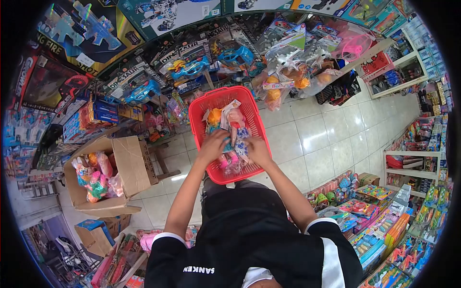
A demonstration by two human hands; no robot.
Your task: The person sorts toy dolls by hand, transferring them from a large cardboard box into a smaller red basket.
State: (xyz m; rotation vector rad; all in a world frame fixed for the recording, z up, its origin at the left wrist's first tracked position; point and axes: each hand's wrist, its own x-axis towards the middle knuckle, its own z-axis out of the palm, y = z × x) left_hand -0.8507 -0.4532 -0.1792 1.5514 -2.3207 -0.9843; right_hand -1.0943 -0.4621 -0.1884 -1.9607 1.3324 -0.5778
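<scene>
A red plastic basket (198, 117) with slotted sides stands in front of my body. Inside lie dolls in clear plastic bags. One bagged doll (241, 139) has pink hair and a blue-and-white patterned dress. Beside it is another bagged doll (214, 116) with orange-yellow hair. My left hand (212, 146) reaches in from the left, its bent fingers gripping the bagging at the dolls' middle. On the other side, my right hand (257, 151) has its fingers curled on the patterned-dress doll. The bags partly hide the fingertips.
An opened cardboard box (139, 163) at left holds more bagged dolls (101, 175). Hanging packaged toys (189, 67) line the rack beyond the basket. At lower right, boxed toys (374, 230) are piled up. White tiled floor (317, 139) runs to the right, past white shelves (413, 165).
</scene>
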